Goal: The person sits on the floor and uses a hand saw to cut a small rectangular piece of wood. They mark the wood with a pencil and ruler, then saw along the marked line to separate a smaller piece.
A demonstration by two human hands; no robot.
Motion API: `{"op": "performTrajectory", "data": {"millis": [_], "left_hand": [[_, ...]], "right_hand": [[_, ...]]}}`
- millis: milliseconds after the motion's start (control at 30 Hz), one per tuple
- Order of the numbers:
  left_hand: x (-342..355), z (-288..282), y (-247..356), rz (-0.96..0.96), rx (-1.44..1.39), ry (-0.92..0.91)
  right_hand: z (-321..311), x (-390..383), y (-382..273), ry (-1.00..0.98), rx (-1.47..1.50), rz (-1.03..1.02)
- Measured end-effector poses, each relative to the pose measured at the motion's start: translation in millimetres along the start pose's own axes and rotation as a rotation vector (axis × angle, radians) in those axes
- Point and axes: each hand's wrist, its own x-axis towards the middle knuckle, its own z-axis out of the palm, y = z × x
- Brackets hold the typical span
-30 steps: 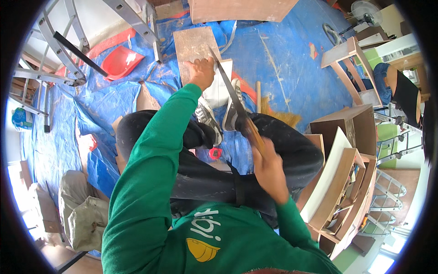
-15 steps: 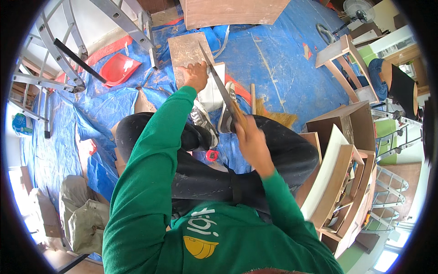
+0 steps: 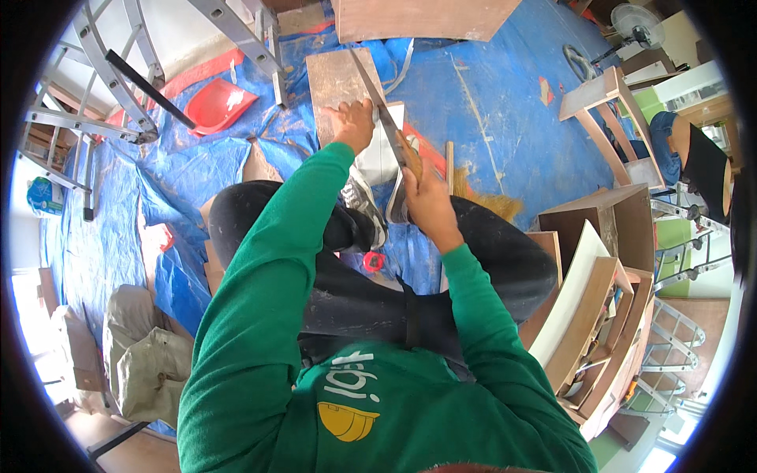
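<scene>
Two hands at work on one board. My left hand (image 3: 352, 124) lies on the near edge of the brown board (image 3: 337, 88), fingers curled and pressing it down. My right hand (image 3: 426, 201), fingers wrapped tight round the wooden handle, holds a handsaw (image 3: 384, 118) whose blade runs along the board's right edge, just beside my left hand.

Step in hand, as I judge it: sawing the board, mid-stroke. The next move likely calls for a steady pull along the same line, my left hand staying firm and off the blade's path.

Surface: the board rests on a blue tarpaulin (image 3: 505, 102) spread over the floor; my shoes (image 3: 377, 206) sit just nearer to me than the board, my legs bent.

Room, taken from the board:
- left: a red dustpan (image 3: 217, 106); further left, a metal ladder frame (image 3: 110, 87).
- beyond: a larger wooden panel (image 3: 422, 17).
- right, well apart: a wooden stool (image 3: 611, 118) and a stack of cabinet parts (image 3: 591, 299).
</scene>
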Motion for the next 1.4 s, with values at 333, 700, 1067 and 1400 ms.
{"op": "performTrajectory", "data": {"millis": [333,700,1067,1400], "left_hand": [[-12.4,10.6,-16.8,-0.03,0.07,-0.012],[3.3,4.9,-4.8,-0.026,-0.081,-0.054],[5.1,4.5,12.0,-0.033,-0.025,-0.064],[1.1,2.1,-8.6,-0.064,0.033,-0.103]], "right_hand": [[-121.0,-109.0,-66.0,-0.227,0.116,0.227],[-83.3,-86.4,-35.7,-0.201,0.048,0.173],[2.5,2.8,11.3,0.014,0.018,0.027],[-153.4,-150.4,-73.6,-0.23,0.04,0.276]]}}
